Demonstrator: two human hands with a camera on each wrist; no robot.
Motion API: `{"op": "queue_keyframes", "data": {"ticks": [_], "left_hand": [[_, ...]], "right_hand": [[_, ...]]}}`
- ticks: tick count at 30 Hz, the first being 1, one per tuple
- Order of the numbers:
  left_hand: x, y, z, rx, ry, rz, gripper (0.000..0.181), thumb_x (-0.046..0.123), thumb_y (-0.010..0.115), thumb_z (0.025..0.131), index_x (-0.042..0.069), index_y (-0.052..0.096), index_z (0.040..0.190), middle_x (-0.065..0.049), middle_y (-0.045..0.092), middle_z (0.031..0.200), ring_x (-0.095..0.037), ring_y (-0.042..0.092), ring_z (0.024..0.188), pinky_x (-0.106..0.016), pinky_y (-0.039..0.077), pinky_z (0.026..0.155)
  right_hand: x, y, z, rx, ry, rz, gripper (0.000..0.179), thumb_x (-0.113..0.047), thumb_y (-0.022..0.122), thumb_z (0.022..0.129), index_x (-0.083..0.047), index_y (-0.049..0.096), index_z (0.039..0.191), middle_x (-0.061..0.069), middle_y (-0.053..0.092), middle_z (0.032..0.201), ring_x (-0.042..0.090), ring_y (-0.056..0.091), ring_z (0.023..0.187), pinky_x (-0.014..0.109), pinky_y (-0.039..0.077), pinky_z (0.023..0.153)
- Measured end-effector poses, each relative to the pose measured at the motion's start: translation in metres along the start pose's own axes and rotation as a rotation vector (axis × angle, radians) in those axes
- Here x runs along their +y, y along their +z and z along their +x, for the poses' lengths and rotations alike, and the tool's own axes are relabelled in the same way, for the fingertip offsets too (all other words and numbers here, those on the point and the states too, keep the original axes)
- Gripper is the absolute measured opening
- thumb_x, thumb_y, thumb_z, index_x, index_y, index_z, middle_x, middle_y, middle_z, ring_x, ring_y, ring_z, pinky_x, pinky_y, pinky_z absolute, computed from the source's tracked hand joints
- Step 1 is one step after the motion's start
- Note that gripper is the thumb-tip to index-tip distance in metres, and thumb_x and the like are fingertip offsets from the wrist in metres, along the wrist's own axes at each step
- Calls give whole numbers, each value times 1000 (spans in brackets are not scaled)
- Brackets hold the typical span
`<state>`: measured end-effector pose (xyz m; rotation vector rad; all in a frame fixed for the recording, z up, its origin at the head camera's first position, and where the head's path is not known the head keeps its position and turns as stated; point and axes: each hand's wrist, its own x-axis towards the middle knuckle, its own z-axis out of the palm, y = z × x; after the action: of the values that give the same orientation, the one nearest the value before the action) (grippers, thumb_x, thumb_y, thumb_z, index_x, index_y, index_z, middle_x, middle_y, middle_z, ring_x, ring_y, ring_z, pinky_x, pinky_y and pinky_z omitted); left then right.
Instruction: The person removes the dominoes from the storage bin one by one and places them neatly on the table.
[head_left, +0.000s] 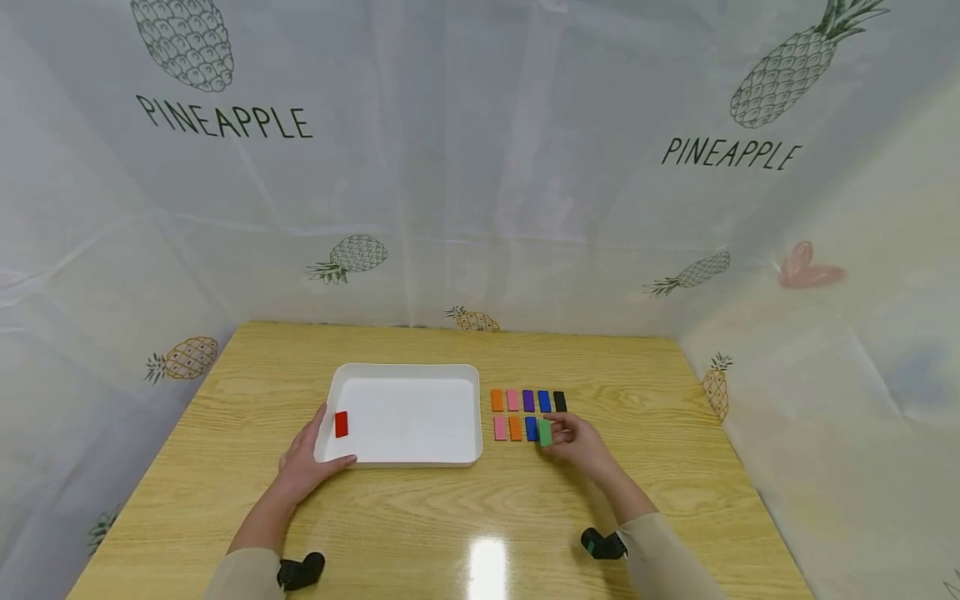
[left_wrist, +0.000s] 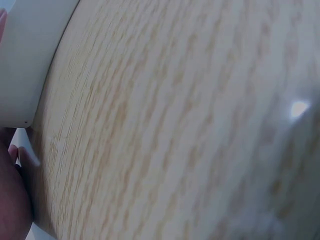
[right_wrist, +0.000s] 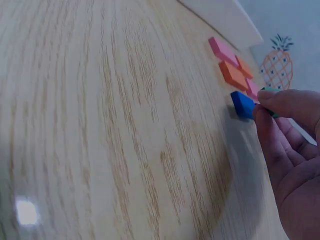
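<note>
A shallow white tray (head_left: 405,457) lies on the wooden table, with a red block (head_left: 341,424) flat inside near its left wall. At the tray's near left corner rests my left hand (head_left: 309,457), fingers along the left side and thumb stretched along the front edge. My right hand (head_left: 579,446) pinches a small green block (head_left: 545,432) between thumb and fingertips. That block is tilted up beside a blue block (head_left: 531,429); in the right wrist view the fingers cover most of the green block (right_wrist: 270,94).
Right of the tray, two rows of small flat blocks lie on the table: orange (head_left: 515,429), pink (head_left: 500,428), purple (head_left: 528,401), blue and a black block (head_left: 560,402). A pineapple-print curtain (head_left: 480,167) hangs behind the table (head_left: 420,525).
</note>
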<state>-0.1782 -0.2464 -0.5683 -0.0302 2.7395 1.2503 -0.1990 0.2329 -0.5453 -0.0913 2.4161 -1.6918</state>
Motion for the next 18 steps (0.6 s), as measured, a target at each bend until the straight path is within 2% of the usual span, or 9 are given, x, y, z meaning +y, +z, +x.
{"op": "queue_keyframes", "data": {"ticks": [7, 9, 12, 18], "left_hand": [[0, 0, -1, 4, 10, -9, 115, 45, 78, 79, 16, 0, 158, -30, 10, 156, -51, 6, 141, -70, 3, 104], [0, 0, -1, 5, 8, -8, 115, 45, 79, 79, 16, 0, 158, -30, 10, 156, -51, 6, 141, -70, 2, 104], [0, 0, -1, 3, 1, -9, 116, 45, 79, 78, 17, 0, 158, -29, 10, 156, -50, 5, 141, -70, 2, 104], [0, 0, 0, 4, -2, -13, 116, 45, 79, 78, 16, 0, 158, -29, 10, 157, -50, 5, 141, -70, 2, 104]], "right_hand": [[-12, -6, -2, 24, -8, -60, 51, 8, 74, 80, 10, 56, 127, 20, 58, 103, 22, 58, 80, 25, 52, 64], [-9, -6, 1, 35, 10, -80, 51, 7, 76, 79, 8, 58, 127, 19, 59, 101, 23, 56, 78, 26, 51, 64], [8, -8, 10, 58, 14, -138, 52, 1, 79, 77, 3, 61, 126, 11, 59, 96, 20, 54, 76, 27, 49, 63], [15, -9, 17, 57, 25, -191, 52, 1, 80, 77, 1, 63, 126, 7, 57, 89, 20, 50, 76, 29, 45, 64]]}}
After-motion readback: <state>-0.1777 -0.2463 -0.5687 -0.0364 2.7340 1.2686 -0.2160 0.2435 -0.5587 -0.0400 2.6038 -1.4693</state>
